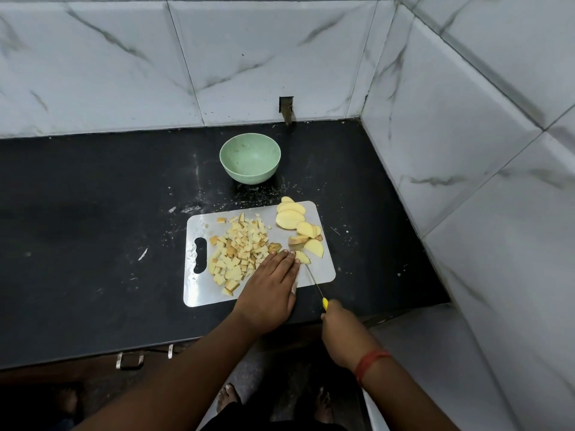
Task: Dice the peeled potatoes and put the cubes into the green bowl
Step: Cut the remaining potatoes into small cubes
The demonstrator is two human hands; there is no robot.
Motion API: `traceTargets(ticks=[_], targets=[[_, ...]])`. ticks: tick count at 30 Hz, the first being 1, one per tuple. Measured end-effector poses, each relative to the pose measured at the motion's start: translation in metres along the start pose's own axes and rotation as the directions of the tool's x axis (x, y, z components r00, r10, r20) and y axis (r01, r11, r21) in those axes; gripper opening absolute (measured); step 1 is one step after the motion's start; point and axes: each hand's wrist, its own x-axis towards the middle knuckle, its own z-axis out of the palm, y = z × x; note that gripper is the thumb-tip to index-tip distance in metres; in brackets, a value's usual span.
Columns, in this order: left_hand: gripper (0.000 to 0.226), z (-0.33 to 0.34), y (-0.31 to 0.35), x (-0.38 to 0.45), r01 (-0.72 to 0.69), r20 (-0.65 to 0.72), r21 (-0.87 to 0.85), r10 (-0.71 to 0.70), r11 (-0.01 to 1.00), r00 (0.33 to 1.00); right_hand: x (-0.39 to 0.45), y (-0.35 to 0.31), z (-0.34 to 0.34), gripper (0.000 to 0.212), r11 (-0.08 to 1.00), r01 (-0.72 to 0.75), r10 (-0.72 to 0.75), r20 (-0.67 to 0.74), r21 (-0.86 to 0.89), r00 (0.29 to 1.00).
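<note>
A steel cutting board point(320, 269) lies on the black counter. A heap of potato cubes point(239, 250) covers its left half, and several potato slices point(292, 217) lie along its right side. My left hand point(270, 287) lies flat on the board with straight fingers, the fingertips touching a small potato slice point(302, 257). My right hand point(337, 325) grips the yellow handle of a knife point(315, 283), whose thin blade points at that slice. The green bowl point(250, 158) stands empty behind the board.
Marble-tiled walls close the counter at the back and right point(451, 150). A dark notch with a stub point(287, 108) sits in the back wall near the bowl. The black counter point(93, 228) stretches left of the board. The counter's front edge runs below my hands.
</note>
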Motion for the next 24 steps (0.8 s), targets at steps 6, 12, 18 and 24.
traceTargets(ticks=[6,12,18,24], targets=[[0.053,-0.006,0.001,-0.003,0.029,-0.012,-0.010,-0.029,1.000,0.999,-0.001,-0.013,-0.012,0.016,0.994,0.107,-0.104,-0.143,0.017,0.984],[0.050,-0.009,0.001,-0.003,0.049,-0.024,-0.020,-0.050,0.999,0.998,0.016,-0.024,-0.014,0.019,0.997,0.073,-0.077,-0.135,-0.034,0.988],[0.053,-0.009,0.000,-0.002,0.052,-0.005,-0.044,-0.052,0.998,0.999,0.018,-0.029,-0.015,0.014,0.999,0.044,-0.044,-0.086,-0.006,0.995],[0.053,-0.008,0.000,0.000,0.055,0.006,-0.022,-0.055,0.998,0.998,0.027,-0.040,-0.017,0.020,0.998,-0.046,0.047,0.032,-0.044,0.998]])
